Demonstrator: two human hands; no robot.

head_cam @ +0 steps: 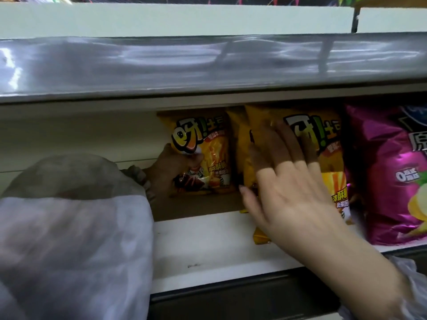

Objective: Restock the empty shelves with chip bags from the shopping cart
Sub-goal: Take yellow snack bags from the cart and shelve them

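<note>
Left hand [166, 169] clamps 1 yellow bag [209, 144] (upright); right hand [288, 190], fingers straight, presses 2nd bag [330, 155].

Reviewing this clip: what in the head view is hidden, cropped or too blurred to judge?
All in the head view:
Shopping cart: outside the frame.
Purple bag: cut off by the right edge.
Front yellow bag: label partly covered by the right hand.
Left hand: its grip on the rear yellow bag is dim; fingers behind the bag are hidden.
Shelf: left part hidden by the blurred sleeve.
</note>
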